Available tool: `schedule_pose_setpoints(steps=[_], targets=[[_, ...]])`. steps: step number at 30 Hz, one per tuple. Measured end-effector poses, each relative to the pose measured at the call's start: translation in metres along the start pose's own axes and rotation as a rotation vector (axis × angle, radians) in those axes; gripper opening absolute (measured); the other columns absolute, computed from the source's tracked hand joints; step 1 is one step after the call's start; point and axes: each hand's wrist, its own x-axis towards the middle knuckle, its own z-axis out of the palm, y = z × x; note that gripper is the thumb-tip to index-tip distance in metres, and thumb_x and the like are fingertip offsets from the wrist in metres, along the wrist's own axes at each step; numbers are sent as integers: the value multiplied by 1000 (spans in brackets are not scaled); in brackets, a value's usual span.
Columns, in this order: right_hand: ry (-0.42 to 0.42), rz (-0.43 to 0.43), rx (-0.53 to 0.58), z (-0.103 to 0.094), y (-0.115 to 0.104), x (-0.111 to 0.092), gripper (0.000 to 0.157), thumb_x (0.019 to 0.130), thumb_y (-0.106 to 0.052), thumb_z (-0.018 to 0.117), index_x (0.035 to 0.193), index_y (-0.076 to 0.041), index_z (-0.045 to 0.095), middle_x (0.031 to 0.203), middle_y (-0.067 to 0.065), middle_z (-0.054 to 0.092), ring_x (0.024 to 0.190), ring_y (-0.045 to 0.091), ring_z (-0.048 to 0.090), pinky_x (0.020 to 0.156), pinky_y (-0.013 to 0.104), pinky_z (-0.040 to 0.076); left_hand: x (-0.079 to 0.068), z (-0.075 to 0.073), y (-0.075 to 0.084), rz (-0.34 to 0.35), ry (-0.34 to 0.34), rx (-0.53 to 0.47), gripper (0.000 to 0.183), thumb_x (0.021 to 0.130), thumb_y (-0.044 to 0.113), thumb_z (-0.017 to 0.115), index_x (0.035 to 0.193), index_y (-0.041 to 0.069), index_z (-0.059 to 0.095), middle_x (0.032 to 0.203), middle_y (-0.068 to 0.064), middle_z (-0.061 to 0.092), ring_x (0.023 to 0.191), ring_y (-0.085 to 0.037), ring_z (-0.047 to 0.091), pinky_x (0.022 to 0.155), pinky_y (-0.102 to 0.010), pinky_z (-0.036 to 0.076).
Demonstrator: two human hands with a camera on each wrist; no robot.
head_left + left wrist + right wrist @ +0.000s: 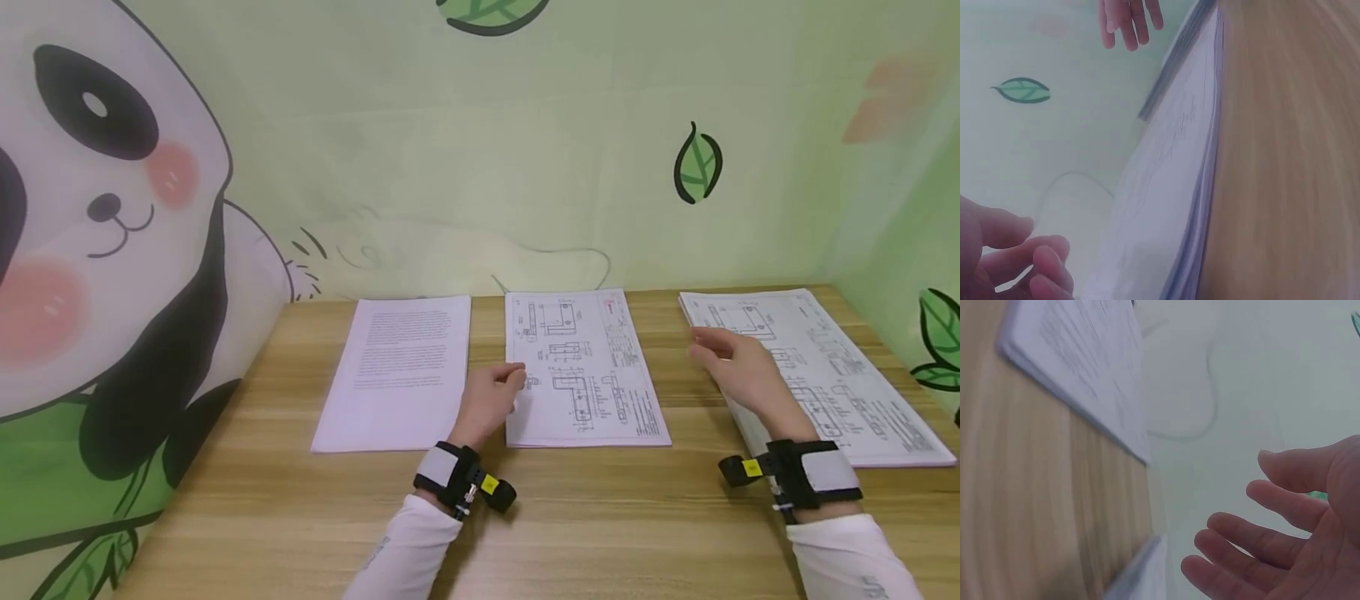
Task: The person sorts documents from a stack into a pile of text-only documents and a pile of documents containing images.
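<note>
My left hand (489,398) hovers over the left edge of the middle paper stack (540,427), its fingers loosely curled and holding nothing. That stack's top sheet carries technical line drawings of brackets. Over the inner edge of the right paper stack (900,417), which shows similar drawings, my right hand (742,371) hangs in the air with nothing in its grasp. Its fingers (1254,540) are spread and gently bent in the right wrist view. A third stack, of pages with printed text (397,417), lies on the left, close to my left hand.
The three stacks lie side by side on a wood-grain table (600,517), near its back edge. Behind it stands a pale green backdrop (420,150) with a painted panda (105,208) and leaves. Each wrist wears a strapped camera (498,496).
</note>
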Motion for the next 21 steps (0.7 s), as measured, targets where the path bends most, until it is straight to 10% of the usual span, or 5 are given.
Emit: schedule_pose_setpoints(steps=[14, 21], targets=[[23, 287, -41, -65, 55, -11, 79, 93, -56, 31, 146, 2, 21, 139, 43, 29, 122, 60, 29, 88, 70, 32, -3, 37, 23, 121, -155, -58, 33, 93, 25, 52, 121, 12, 64, 99, -9, 67, 61, -22, 59, 46, -22, 41], [89, 330, -264, -71, 78, -19, 69, 96, -41, 36, 137, 15, 29, 132, 50, 28, 115, 65, 28, 90, 72, 28, -3, 61, 33, 158, -166, 16, 33, 93, 26, 51, 121, 15, 64, 93, 1, 63, 54, -8, 54, 47, -22, 40]])
